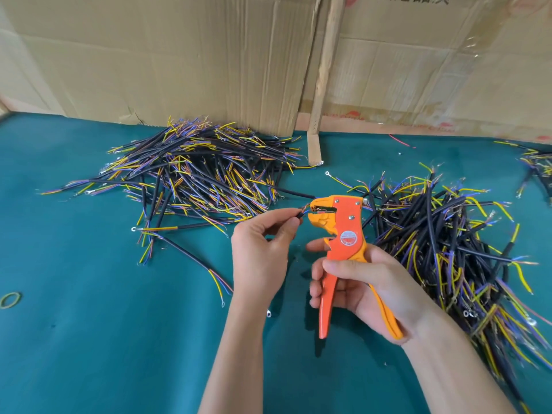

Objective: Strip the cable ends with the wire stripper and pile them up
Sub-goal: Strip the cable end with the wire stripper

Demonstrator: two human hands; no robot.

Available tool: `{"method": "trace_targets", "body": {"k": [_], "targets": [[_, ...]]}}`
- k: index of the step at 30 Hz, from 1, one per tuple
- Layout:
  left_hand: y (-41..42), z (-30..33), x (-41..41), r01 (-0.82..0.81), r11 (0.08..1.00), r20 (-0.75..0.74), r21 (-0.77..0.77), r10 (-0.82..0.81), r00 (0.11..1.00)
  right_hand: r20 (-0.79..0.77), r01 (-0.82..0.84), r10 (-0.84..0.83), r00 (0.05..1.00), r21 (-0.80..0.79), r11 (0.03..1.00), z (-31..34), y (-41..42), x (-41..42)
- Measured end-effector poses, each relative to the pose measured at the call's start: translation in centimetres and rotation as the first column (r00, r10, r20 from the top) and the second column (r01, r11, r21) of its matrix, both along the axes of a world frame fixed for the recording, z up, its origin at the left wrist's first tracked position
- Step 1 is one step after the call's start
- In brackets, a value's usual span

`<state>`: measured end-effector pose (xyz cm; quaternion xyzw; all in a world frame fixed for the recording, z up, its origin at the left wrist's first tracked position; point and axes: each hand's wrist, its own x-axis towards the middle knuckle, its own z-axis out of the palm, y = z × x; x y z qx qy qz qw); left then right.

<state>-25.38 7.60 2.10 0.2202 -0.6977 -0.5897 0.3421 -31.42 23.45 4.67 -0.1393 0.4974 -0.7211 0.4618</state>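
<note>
**2 hands, 1 cable end at the stripper's mouth**

2 hands meet over the green table (89, 339). The left hand (260, 252) pinches a short black cable (299, 215) between thumb and fingertips, its coloured cores pointing into the head of the wire stripper (337, 231). The right hand (361, 288) is wrapped round the orange and yellow handles, which stand apart, so the tool's mouth looks parted and not yet squeezed.

Judging by this, the step in hand is feeding the cores into the mouth before a strip. The next move seems to call for seating the cores squarely between the blades, then 1 firm squeeze of the handles while the left hand keeps the cable steady; a crooked entry could nick the strands.

Further out, 2 big heaps of cables flank the hands: the left pile (197, 174) beyond the left hand and the right pile (448, 243) just beside the right hand. Which is stripped I cannot tell. Cardboard (179, 55) stands behind, and a rubber band (10, 299) lies at the table's left edge.
</note>
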Motion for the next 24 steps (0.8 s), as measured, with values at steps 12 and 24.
{"method": "trace_targets", "body": {"k": [12,24], "targets": [[0.24,0.39,0.1,-0.024,0.996,0.027,-0.083,0.027,0.999,-0.021,0.006,-0.007,1.0,-0.019,1.0,0.09,-0.12,-0.03],[0.33,0.42,0.1,-0.013,0.996,0.025,-0.086,0.015,1.0,-0.012,-0.002,0.002,1.0,-0.005,1.0,0.12,-0.02,-0.07]]}}
